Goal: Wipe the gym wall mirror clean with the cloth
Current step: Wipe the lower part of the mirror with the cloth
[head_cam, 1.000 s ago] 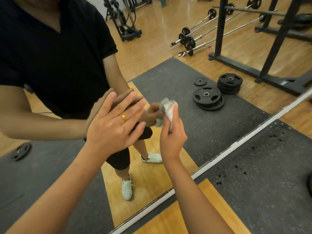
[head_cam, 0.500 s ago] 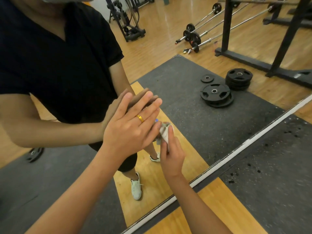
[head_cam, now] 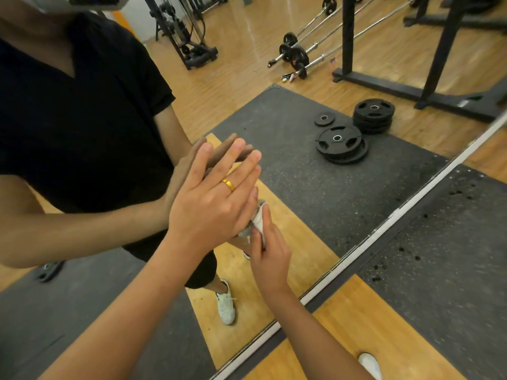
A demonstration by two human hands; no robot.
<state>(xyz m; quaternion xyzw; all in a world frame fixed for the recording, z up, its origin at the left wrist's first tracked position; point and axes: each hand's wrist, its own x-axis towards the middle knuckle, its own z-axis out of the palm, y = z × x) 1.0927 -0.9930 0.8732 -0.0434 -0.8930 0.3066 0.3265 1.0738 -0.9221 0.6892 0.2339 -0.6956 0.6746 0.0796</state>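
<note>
The wall mirror (head_cam: 288, 111) fills most of the view, its white bottom edge running diagonally from lower left to upper right. My left hand (head_cam: 214, 198), wearing a gold ring, lies flat against the glass with straight fingers. Just below and right of it, my right hand (head_cam: 270, 259) grips a small bunched white-grey cloth (head_cam: 258, 220) and holds it against the mirror. The left hand's edge covers part of the cloth. The mirror shows a reflected person in a black shirt with both hands meeting mine.
Reflected in the glass are stacked black weight plates (head_cam: 341, 144), barbells (head_cam: 304, 56) and a black rack frame (head_cam: 428, 89). On my side lie wooden floor (head_cam: 365, 319) and black rubber matting (head_cam: 444, 259). My white shoe (head_cam: 370, 364) shows at the bottom.
My right hand has brought the cloth down and left across the glass, ending tucked beside my left hand. The left hand stays flat on the mirror.
</note>
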